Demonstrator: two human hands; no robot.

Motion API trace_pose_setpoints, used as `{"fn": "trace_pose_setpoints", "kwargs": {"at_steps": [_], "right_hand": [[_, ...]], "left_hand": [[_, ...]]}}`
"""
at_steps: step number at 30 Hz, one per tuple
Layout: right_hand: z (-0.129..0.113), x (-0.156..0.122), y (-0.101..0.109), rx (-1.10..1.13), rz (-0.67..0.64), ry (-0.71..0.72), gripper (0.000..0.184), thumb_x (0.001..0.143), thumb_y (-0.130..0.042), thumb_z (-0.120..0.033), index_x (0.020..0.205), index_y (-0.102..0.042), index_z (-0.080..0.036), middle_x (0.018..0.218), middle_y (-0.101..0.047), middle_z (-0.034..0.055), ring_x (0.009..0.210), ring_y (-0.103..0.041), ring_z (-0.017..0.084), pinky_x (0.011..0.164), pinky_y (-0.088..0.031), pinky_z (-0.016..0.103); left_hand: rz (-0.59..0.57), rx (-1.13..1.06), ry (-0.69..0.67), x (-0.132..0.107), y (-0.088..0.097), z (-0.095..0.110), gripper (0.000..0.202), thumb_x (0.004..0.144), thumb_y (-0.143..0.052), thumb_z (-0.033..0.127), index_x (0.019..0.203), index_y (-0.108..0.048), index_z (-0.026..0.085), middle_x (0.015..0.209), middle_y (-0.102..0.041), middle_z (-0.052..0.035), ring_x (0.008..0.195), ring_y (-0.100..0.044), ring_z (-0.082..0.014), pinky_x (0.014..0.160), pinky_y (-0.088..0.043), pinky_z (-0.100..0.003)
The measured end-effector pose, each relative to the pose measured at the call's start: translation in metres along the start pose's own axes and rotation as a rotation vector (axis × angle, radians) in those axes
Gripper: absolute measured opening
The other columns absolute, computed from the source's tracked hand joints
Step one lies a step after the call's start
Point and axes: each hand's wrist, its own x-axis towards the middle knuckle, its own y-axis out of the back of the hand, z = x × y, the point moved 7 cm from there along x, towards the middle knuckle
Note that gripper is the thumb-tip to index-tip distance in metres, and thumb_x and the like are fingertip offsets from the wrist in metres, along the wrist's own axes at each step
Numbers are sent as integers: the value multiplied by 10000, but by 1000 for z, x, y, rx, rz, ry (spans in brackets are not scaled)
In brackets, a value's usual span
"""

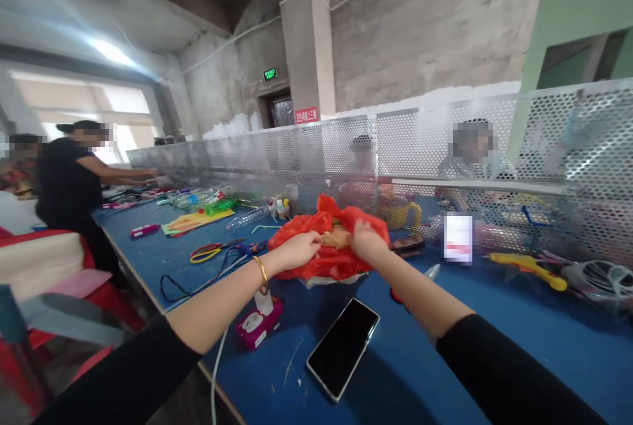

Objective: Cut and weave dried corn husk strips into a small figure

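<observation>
- Hands at arm's length: the left hand (299, 249) and the right hand (368, 240) meet over a red plastic bag (329, 268), which rests on a blue table (405, 359) short of a perforated divider (405, 141).
- Left hand: fingers drawn together, grasping the bag at its opening, fingertips beside a tan item (336, 238) too indistinct to identify.
- Right hand: curled and clenched on the bag's opposite side; blur hides the fingertips, so exactly how the plastic is caught cannot be told.
- Grip, by all appearances: the plastic looks thin and slack, so a gathered fold should serve better than a single stretched edge, which could tear.
- Opening: holding both sides level and apart should keep the tan item in sight; one side raised too high could tip it out.
- Support: the bag is best left resting on the table, its weight off the fingers.
- Clearance: a phone (343, 349) lies flat nearer the wearer, and a purple power strip (260, 329) bearing a white plug (264, 303) sits just beside the left forearm; raised wrists would spare both.
- Left flank: yellow-handled scissors (205, 254) and a dark cord (173, 290) lie near, worth keeping free of loose plastic.
</observation>
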Motion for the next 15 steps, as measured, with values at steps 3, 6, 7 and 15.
{"fn": "trace_pose_setpoints", "kwargs": {"at_steps": [3, 6, 7, 15], "right_hand": [[41, -25, -7, -102, -62, -114, 275, 830, -479, -132, 1020, -670, -75, 822, -721, 169, 743, -685, 235, 687, -490, 297], [53, -59, -13, -171, -139, -102, 242, 777, -510, -85, 942, -685, -99, 779, -723, 148, 706, -680, 246, 642, -484, 297], [52, -68, -13, -196, -151, -97, 238, 763, -503, -58, 917, -683, -81, 757, -715, 161, 691, -676, 255, 632, -479, 304], [-15, -17, -11, -43, -160, 168, 326, 943, -331, -149, 1167, -565, -182, 1154, -636, 83, 1047, -596, 151, 891, -432, 240]], "left_hand": [[114, -2, 151, 8, 12, -27, 234, 872, -431, 202, 974, -627, 124, 706, -700, -66, 618, -647, -162, 604, -502, -255], [197, 23, 179, 12, 14, -32, 208, 872, -459, 228, 938, -630, 132, 770, -698, -91, 691, -662, -181, 672, -521, -291], [223, 36, 168, 11, 13, -30, 184, 850, -493, 228, 933, -638, 149, 834, -700, -95, 784, -665, -198, 745, -519, -314], [-55, 491, -372, -14, -17, 23, 234, 661, -574, 152, 856, -692, 207, 908, -714, -63, 980, -620, -239, 1050, -337, -403]]}}
